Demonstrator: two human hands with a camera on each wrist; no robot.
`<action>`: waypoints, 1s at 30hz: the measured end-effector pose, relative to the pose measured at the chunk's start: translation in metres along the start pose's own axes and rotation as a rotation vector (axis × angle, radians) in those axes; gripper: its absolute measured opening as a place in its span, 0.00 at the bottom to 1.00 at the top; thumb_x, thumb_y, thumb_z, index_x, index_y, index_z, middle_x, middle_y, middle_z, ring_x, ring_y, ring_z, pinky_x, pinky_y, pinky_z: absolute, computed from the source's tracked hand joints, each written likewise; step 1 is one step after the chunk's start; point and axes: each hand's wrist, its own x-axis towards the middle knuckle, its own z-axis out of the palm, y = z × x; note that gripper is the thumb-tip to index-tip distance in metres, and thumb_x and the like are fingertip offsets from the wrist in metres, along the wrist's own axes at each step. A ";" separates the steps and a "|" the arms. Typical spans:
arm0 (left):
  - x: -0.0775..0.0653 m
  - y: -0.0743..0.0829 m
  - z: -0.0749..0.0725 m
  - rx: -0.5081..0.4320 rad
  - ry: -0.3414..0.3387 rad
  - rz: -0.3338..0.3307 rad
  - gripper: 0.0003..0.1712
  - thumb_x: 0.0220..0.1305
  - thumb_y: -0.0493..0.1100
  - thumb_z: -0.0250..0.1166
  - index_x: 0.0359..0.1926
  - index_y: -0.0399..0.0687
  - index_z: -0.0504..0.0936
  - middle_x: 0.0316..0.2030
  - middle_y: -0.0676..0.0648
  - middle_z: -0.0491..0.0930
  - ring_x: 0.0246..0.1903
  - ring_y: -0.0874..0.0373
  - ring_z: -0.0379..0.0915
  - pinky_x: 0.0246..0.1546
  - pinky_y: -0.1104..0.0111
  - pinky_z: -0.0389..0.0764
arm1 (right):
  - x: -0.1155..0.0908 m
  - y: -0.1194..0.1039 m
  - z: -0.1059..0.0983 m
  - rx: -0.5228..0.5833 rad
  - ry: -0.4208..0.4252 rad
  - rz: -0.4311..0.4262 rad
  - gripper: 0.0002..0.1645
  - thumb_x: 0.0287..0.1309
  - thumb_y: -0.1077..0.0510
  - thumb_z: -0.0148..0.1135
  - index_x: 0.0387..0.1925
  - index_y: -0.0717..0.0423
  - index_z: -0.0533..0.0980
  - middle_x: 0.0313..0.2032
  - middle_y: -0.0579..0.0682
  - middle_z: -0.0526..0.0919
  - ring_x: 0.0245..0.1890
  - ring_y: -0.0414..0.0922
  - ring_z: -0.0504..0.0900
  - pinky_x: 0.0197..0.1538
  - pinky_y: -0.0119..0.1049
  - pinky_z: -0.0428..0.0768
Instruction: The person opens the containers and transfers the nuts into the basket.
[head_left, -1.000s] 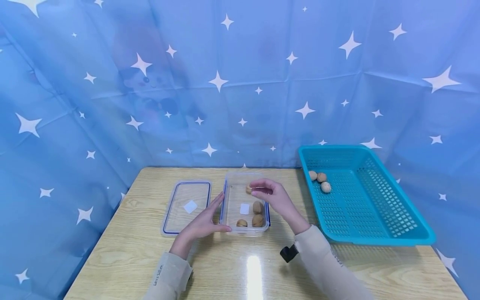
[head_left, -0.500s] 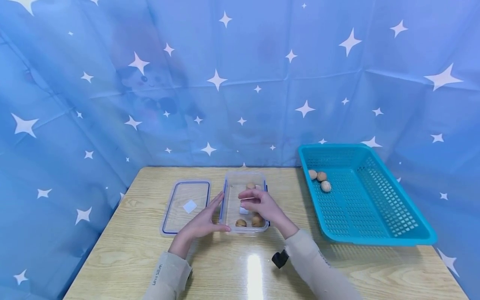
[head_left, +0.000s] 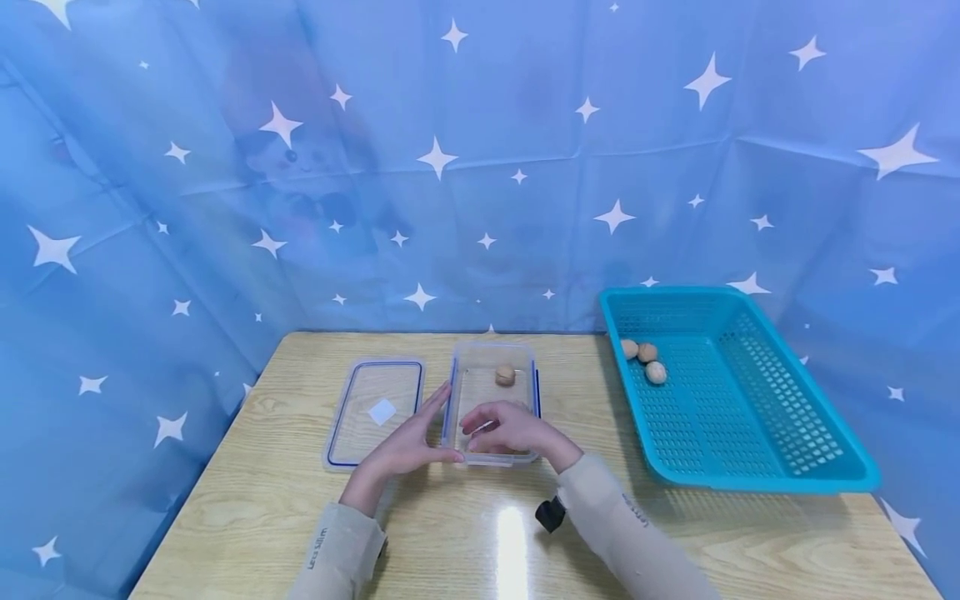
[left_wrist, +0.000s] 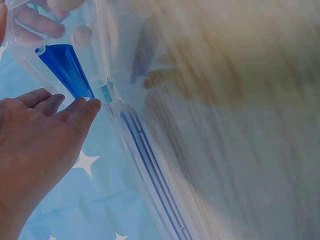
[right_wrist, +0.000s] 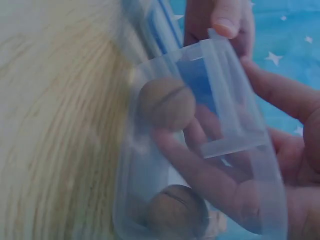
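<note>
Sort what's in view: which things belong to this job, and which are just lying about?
Apparently in the job: left hand, right hand, clear container, walnuts; probably teal basket and lid.

Only surroundings, it seems: starry curtain, wooden table.

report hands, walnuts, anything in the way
Left hand against container; right hand inside, by near walnut; far walnut untouched; lid off, not in the way.

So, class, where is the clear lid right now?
In the head view, the clear lid lies on the table, just left of the box, with the teal basket off beyond the box's right side.
</note>
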 end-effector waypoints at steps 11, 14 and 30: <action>0.002 0.002 0.004 -0.027 -0.020 0.004 0.66 0.55 0.58 0.75 0.81 0.56 0.39 0.81 0.52 0.35 0.80 0.44 0.33 0.76 0.40 0.49 | 0.007 0.009 0.014 -0.161 0.012 -0.023 0.16 0.64 0.65 0.62 0.52 0.64 0.81 0.51 0.59 0.85 0.53 0.55 0.83 0.59 0.45 0.82; 0.002 0.003 0.002 -0.024 -0.018 0.002 0.66 0.54 0.58 0.75 0.81 0.55 0.39 0.81 0.50 0.35 0.79 0.43 0.33 0.75 0.39 0.48 | 0.010 0.009 0.017 -0.184 0.038 -0.023 0.15 0.62 0.66 0.64 0.51 0.63 0.82 0.50 0.58 0.86 0.52 0.55 0.84 0.57 0.44 0.84; 0.002 0.000 0.002 -0.017 -0.005 0.014 0.67 0.53 0.57 0.76 0.81 0.54 0.38 0.81 0.47 0.34 0.79 0.43 0.33 0.75 0.39 0.46 | 0.010 0.004 0.023 -0.176 0.158 0.008 0.14 0.59 0.66 0.66 0.48 0.58 0.83 0.48 0.55 0.87 0.48 0.52 0.86 0.54 0.42 0.85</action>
